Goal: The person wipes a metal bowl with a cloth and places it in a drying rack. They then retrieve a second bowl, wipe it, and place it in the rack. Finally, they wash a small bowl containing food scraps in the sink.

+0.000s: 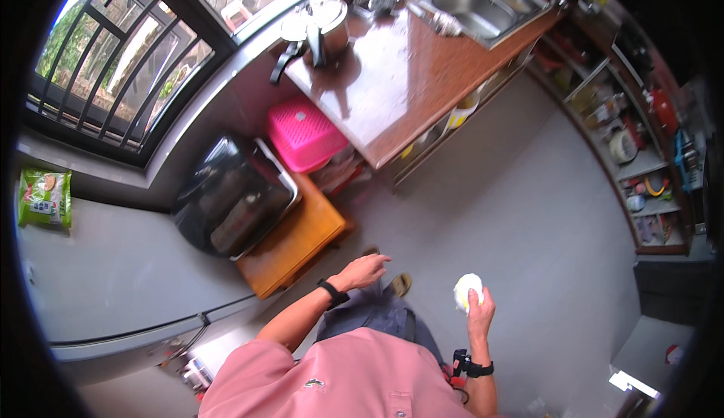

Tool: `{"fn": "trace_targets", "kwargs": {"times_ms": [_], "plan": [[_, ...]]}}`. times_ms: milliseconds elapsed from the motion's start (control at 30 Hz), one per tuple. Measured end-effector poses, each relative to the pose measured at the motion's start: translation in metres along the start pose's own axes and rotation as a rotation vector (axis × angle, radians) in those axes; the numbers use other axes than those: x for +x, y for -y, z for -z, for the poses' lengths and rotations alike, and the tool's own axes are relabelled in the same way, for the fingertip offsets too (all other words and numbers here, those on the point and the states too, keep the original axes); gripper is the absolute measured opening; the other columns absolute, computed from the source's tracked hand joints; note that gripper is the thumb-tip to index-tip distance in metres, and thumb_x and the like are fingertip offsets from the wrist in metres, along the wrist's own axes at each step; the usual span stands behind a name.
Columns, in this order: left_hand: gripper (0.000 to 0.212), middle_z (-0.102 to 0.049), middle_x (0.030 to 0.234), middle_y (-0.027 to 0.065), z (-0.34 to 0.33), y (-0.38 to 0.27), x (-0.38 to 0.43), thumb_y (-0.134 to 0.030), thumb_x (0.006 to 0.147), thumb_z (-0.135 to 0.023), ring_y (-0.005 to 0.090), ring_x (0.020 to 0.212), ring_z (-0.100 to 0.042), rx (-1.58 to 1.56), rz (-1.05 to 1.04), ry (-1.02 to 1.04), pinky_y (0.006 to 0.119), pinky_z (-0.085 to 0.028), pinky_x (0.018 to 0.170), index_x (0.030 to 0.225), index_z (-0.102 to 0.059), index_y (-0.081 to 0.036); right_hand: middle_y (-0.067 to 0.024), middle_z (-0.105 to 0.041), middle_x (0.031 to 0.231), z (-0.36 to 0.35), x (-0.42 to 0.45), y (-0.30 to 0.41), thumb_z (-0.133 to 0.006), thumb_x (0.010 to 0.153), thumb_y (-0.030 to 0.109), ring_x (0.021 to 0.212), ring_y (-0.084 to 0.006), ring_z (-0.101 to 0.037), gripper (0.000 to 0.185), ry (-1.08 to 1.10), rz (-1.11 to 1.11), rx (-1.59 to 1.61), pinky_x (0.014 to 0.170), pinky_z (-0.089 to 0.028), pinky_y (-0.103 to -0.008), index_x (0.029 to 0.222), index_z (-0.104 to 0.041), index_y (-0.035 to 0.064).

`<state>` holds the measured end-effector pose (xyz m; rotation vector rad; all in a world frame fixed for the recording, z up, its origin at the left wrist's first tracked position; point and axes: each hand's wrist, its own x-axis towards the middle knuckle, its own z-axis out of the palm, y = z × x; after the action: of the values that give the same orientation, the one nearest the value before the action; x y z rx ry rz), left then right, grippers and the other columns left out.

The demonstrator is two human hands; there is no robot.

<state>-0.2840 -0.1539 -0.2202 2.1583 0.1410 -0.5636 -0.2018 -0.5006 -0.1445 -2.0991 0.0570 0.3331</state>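
Observation:
My right hand (479,310) grips a crumpled white wad with yellow streaks (467,288), perhaps a cloth or paper; its kind is too small to tell. Over the floor in front of my body, my left hand (362,271) is empty, its fingers loosely apart. Close beyond the left hand lies an orange wooden cabinet top (300,231). A large black rounded appliance (232,203) stands on that cabinet, against a white tray edge.
A brown countertop (407,78) carries a pressure cooker (331,27) and a steel sink (475,10). Below its near end sits a pink plastic basket (305,135). Open shelves (645,160) line the right. A green food packet (45,197) lies on a grey refrigerator top (130,265).

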Motion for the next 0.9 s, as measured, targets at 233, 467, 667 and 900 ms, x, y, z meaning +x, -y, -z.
{"fn": "trace_targets", "kwargs": {"times_ms": [233,467,667,900], "plan": [[0.04,-0.072,0.116,0.0174,0.081,-0.058,0.066,-0.02,0.1,-0.061,0.0268,0.094,-0.07,-0.206,-0.066,-0.127,0.038,-0.056,0.088,0.137,-0.06,-0.004,-0.0185,-0.07,0.092,0.022,0.077,0.029,-0.066,0.094,0.029,0.085,-0.0278,-0.068,0.038,-0.086,0.029,0.124,0.078,-0.053,-0.0414,0.108,-0.064,-0.0062],[0.042,-0.071,0.124,0.0187,0.093,-0.107,0.185,-0.022,0.101,-0.06,0.0315,0.113,-0.069,-0.329,-0.144,0.018,0.04,-0.054,0.099,0.137,-0.06,-0.001,-0.0205,-0.072,0.102,0.07,0.173,0.052,-0.068,0.091,0.023,0.094,-0.0284,-0.07,0.041,-0.119,0.019,-0.015,0.083,-0.054,-0.0401,0.119,-0.063,-0.0064],[0.042,-0.072,0.118,0.0211,0.123,-0.197,0.288,-0.024,0.101,-0.059,0.0369,0.111,-0.069,-0.122,-0.314,0.242,0.043,-0.054,0.098,0.137,-0.06,-0.002,-0.0217,-0.073,0.1,0.107,0.236,0.086,-0.072,0.089,0.028,0.094,-0.0315,-0.072,0.045,-0.217,-0.07,0.09,0.083,-0.055,-0.0419,0.118,-0.065,-0.005],[0.039,-0.072,0.114,0.0194,0.144,-0.256,0.408,-0.023,0.101,-0.059,0.035,0.106,-0.07,-0.05,-0.426,0.342,0.043,-0.055,0.094,0.134,-0.061,-0.002,-0.0233,-0.073,0.099,0.152,0.33,0.067,-0.074,0.086,0.03,0.092,-0.0365,-0.072,0.045,-0.277,-0.081,0.018,0.083,-0.054,-0.0443,0.115,-0.066,-0.0044]]}}
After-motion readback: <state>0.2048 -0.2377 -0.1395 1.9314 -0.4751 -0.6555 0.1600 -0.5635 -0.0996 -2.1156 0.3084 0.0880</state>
